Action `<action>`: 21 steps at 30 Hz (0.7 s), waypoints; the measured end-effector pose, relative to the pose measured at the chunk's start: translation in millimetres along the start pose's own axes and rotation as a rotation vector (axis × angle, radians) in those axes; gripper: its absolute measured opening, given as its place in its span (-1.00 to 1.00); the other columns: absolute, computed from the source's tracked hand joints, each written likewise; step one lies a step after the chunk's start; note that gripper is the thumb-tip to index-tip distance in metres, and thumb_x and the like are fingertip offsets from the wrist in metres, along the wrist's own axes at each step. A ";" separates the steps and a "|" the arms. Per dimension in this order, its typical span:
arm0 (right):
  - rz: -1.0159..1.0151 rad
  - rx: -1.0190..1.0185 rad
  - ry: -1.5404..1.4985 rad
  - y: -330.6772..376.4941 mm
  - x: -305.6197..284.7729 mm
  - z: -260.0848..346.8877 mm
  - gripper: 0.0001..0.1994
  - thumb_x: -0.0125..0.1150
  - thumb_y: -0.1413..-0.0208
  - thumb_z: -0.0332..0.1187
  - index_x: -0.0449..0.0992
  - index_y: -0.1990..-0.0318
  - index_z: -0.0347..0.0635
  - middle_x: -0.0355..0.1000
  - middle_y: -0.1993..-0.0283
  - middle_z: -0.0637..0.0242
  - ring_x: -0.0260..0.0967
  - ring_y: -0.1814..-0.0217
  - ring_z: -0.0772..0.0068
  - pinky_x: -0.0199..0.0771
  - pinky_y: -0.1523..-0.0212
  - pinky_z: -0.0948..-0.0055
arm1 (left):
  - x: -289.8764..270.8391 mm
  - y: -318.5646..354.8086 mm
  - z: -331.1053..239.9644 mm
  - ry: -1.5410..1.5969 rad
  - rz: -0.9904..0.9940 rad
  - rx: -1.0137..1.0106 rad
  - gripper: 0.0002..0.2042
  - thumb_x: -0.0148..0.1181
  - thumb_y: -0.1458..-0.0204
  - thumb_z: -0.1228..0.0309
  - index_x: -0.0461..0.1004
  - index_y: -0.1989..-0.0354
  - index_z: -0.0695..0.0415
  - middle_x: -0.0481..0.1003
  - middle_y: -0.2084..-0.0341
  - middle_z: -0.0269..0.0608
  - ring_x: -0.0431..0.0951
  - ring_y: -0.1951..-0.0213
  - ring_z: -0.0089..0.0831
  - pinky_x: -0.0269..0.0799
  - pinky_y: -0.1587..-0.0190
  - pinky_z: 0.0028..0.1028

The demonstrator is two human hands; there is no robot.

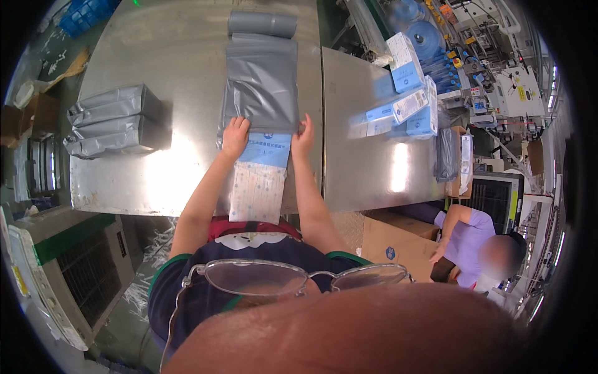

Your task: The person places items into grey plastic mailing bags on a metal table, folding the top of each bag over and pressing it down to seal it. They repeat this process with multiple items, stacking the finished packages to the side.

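A flat blue-and-white package [260,177] lies on the steel table [174,56], its near end hanging over the table's front edge. Its far end sits in the mouth of a grey plastic mailer bag [263,87] that stretches away from me. My left hand [235,137] grips the bag's opening at the package's left corner. My right hand [303,138] grips the opening at the right corner. A roll of grey bags [261,23] lies at the far end of the strip.
Two filled grey bags [112,121] are stacked at the table's left. Blue-and-white boxes [408,93] stand at the right on a second steel surface. A seated person in a lilac shirt [464,240] works beside a cardboard box [392,240] at lower right. Machinery stands at far right.
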State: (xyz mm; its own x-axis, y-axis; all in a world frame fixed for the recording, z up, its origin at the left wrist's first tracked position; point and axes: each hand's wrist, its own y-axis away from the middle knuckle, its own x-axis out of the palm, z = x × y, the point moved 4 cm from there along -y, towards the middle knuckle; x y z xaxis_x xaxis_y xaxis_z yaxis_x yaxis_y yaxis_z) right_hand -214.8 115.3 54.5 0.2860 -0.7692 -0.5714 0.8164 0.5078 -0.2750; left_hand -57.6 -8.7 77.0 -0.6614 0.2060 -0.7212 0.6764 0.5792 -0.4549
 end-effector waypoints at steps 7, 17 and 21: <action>0.468 0.137 0.474 6.4 26.3 -19.0 -0.79 -0.17 0.11 -0.37 0.36 0.36 -0.28 0.31 0.33 -0.07 0.25 0.24 0.04 0.22 0.28 0.26 | 22.2 31.5 56.4 0.339 -0.087 -0.735 -0.88 -0.07 0.23 0.53 0.25 0.45 0.22 0.36 0.49 -0.01 0.38 0.40 -0.12 0.27 0.34 -0.29; 0.963 0.254 0.043 122.0 -46.7 15.1 -0.78 -0.05 0.14 -0.31 0.42 0.39 -0.25 0.37 0.38 0.06 0.31 0.28 0.13 0.26 0.27 0.31 | -7.2 186.8 45.2 0.003 0.902 -0.109 -0.85 -0.06 0.23 0.40 0.40 0.50 0.17 0.42 0.51 -0.09 0.42 0.42 -0.17 0.33 0.34 -0.29; 0.995 -0.002 0.440 102.3 -49.2 -16.5 -0.82 0.03 0.19 -0.30 0.44 0.48 -0.23 0.37 0.53 0.14 0.33 0.45 0.15 0.28 0.48 0.35 | -32.9 121.9 23.1 0.128 0.598 -0.484 -0.81 0.08 0.28 0.32 0.34 0.65 0.20 0.36 0.69 0.00 0.37 0.54 -0.08 0.25 0.50 -0.26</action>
State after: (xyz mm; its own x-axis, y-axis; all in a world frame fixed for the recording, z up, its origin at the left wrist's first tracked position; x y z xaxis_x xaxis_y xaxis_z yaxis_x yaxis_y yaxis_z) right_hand -153.7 211.4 41.7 0.6136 0.1935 -0.7655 0.3170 0.8276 0.4632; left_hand 54.1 36.9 33.3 -0.2812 0.6640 -0.6929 0.7323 0.6151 0.2923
